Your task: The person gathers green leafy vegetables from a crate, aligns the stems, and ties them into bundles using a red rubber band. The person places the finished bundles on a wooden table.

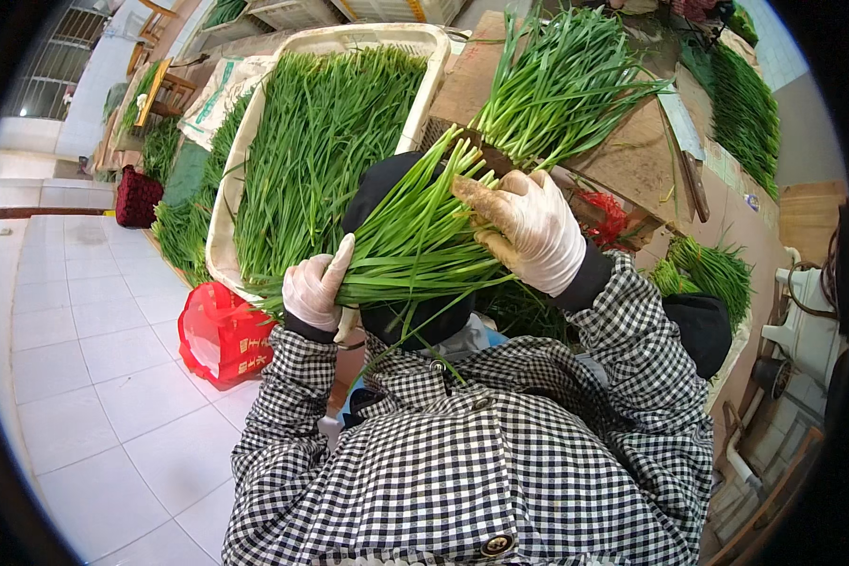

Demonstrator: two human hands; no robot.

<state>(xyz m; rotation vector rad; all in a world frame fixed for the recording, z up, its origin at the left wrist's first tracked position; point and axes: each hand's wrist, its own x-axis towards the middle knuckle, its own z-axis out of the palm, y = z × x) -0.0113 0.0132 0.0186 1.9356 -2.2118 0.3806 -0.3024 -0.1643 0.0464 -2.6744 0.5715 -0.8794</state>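
Note:
A loose bunch of garlic chives [417, 233] lies slantwise across my lap, its pale stem ends towards the upper right. My left hand [316, 286], in a thin whitish glove, is closed around the leafy end with the thumb on top. My right hand [538, 230], gloved and with soiled fingertips, grips stems near their cut ends between thumb and fingers. A few long leaves [414, 318] hang loose from the bunch over my checked jacket. Just beyond the bunch, a cream plastic crate [435, 78] holds tightly packed chives [325, 148].
More chives [559, 85] lie on a brown board [608, 177] at upper right, beside a cleaver [683, 134] with a wooden handle. A red bag [223, 336] with writing stands on the tiled floor [127, 396] at left. Bundled chives [711, 272] lie at right.

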